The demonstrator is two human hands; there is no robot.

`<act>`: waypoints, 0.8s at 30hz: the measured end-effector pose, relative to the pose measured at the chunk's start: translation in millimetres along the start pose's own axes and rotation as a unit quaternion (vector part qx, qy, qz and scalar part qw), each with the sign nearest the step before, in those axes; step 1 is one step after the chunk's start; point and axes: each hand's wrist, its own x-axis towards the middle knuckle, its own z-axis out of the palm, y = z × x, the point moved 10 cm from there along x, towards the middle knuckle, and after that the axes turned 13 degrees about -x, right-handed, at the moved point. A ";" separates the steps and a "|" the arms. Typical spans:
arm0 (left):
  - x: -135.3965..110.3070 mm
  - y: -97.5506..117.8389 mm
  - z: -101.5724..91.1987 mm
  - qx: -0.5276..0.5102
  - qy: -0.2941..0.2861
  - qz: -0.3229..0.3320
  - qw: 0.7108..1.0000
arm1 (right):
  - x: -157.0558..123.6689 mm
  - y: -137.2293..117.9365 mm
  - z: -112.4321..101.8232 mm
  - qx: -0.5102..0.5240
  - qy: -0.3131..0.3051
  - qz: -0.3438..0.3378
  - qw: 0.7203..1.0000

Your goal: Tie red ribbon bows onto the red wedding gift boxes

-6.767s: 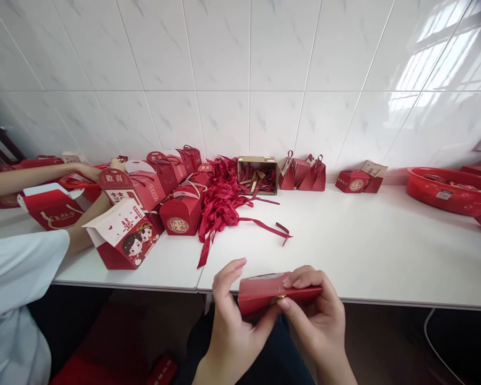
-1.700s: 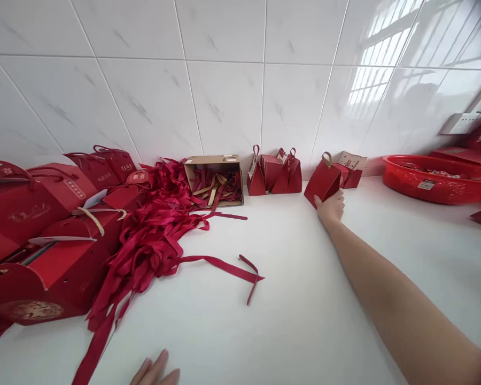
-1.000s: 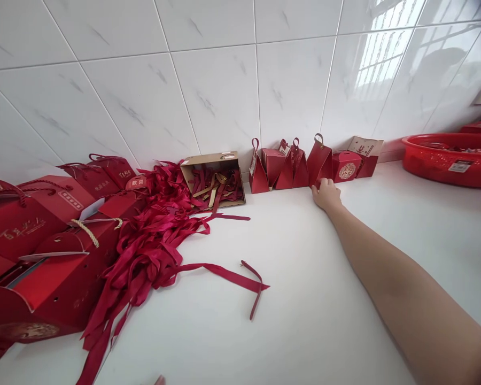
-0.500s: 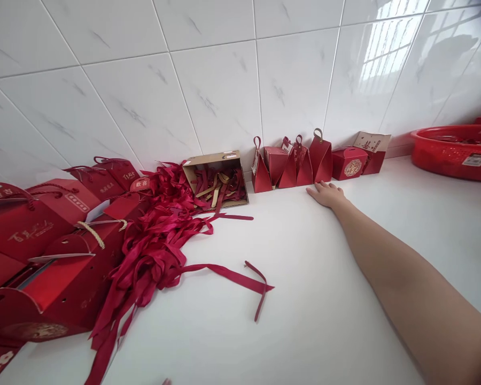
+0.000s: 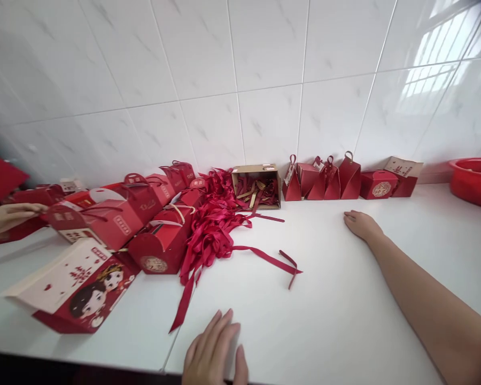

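At the bottom edge my left hand (image 5: 214,350) hovers over or rests on the white table (image 5: 324,299), its fingers stretched out and nothing in them. My right hand (image 5: 363,224) lies on the table farther back, fingers curled together with nothing visible in them. Just behind it stands a row of small red gift boxes: a tall peaked box with a loop (image 5: 350,179), a box with a gold emblem (image 5: 379,184) and others. Between my hands lie a thin red strap (image 5: 289,262) and the end of a red ribbon (image 5: 260,258).
Tangled red ribbons (image 5: 212,224) heap beside an open carton (image 5: 278,195) of straps. Leftward crowd several red gift boxes (image 5: 148,198) and a box with cartoon figures (image 5: 90,294). Another person's hand (image 5: 18,216) reaches in at far left. A red basin (image 5: 471,184) stands right.
The view has swung left and back. My left hand has come into view. My right hand has drawn back from the box row and its fingers have curled. Another person's hand now shows.
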 end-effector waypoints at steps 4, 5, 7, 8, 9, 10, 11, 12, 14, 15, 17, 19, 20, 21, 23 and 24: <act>1.6 6.1 -0.5 -0.007 -0.032 0.005 0.999 | -41.5 -3.0 -6.7 0.004 -0.011 -0.007 1.000; 2.3 6.6 -2.2 -0.014 -0.037 -0.002 0.999 | -51.7 -3.2 -9.1 0.004 -0.012 -0.008 1.000; 3.4 5.1 -8.0 -0.051 -0.043 -0.025 0.997 | -70.6 -3.2 -13.6 0.002 -0.014 -0.008 1.000; 3.6 1.9 -12.5 -0.081 -0.041 -0.044 0.995 | -79.0 -3.4 -15.2 0.000 -0.015 -0.010 1.000; 3.3 -2.9 -18.2 -0.110 -0.036 -0.063 0.991 | -86.6 -3.7 -16.3 -0.001 -0.015 -0.012 1.000; 2.6 -8.8 -24.9 -0.135 -0.027 -0.079 0.987 | -93.5 -4.2 -16.7 -0.003 -0.015 -0.015 1.000; 1.5 -16.2 -32.4 -0.150 -0.015 -0.092 0.984 | -99.8 -4.8 -16.6 -0.005 -0.015 -0.019 1.000; 0.1 -25.0 -40.0 -0.153 -0.003 -0.104 0.983 | -105.6 -5.3 -16.0 -0.008 -0.015 -0.022 1.000; -2.5 -45.0 -53.4 -0.133 0.013 -0.123 0.983 | -116.4 -6.2 -14.1 -0.014 -0.016 -0.028 0.999; -3.3 -55.4 -58.5 -0.119 0.016 -0.132 0.984 | -121.7 -6.5 -13.0 -0.018 -0.018 -0.029 0.999; -3.2 -75.2 -69.2 -0.090 0.029 -0.148 0.984 | -131.9 -7.0 -11.3 -0.027 -0.024 -0.031 0.999; -2.0 -92.7 -88.8 -0.048 0.086 -0.162 0.982 | -141.3 -7.5 -10.5 -0.036 -0.032 -0.031 0.998; -2.3 -101.3 -102.8 -0.019 0.133 -0.177 0.975 | -145.5 -8.0 -10.5 -0.040 -0.036 -0.031 0.998; -3.9 -110.0 -117.4 0.011 0.183 -0.197 0.963 | -149.2 -8.5 -10.6 -0.043 -0.039 -0.031 0.998; -10.5 -130.0 -143.4 0.053 0.267 -0.261 0.926 | -154.8 -9.8 -11.3 -0.048 -0.042 -0.032 0.997; -14.6 -141.9 -152.7 0.057 0.295 -0.300 0.906 | -156.8 -10.3 -11.9 -0.050 -0.042 -0.032 0.997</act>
